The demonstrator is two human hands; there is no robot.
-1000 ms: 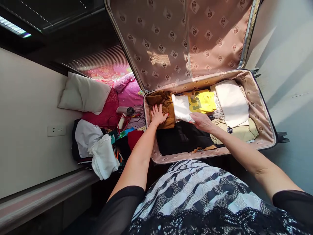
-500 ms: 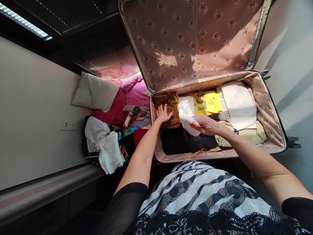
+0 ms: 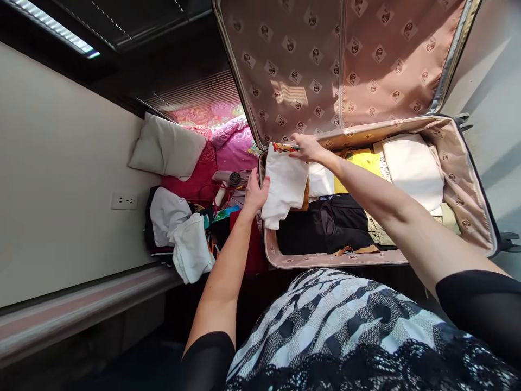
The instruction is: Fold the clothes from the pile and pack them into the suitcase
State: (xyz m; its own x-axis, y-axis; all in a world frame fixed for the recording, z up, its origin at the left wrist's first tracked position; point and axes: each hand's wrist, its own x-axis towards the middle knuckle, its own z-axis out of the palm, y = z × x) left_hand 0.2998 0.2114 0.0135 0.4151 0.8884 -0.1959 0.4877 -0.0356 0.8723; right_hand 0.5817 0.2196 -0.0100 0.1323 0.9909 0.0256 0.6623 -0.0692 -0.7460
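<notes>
A white folded garment (image 3: 285, 182) with a colourful printed edge hangs over the left end of the open suitcase (image 3: 285, 265). My right hand (image 3: 307, 149) pinches it by its upper right corner. At the garment's left edge is my left hand (image 3: 256, 191), its thumb apart from its stretched fingers; whether it touches the cloth I cannot tell. Partly hidden beneath the garment lies brown clothing (image 3: 306, 198). Alongside it are a white folded piece (image 3: 321, 180), yellow clothing (image 3: 364, 158) and black clothing (image 3: 305, 233).
The suitcase lid (image 3: 301, 70) stands raised at the back. Cream clothing (image 3: 413, 168) fills the right end. To the left lie a pillow (image 3: 169, 145), a hair dryer (image 3: 226, 179) and a clothes pile (image 3: 189, 247). A wall (image 3: 500, 179) rises at the right.
My right hand has carried the white garment left and up, over the brown clothing. My left hand has moved off the brown clothing to the suitcase's left rim. The view has shifted slightly.
</notes>
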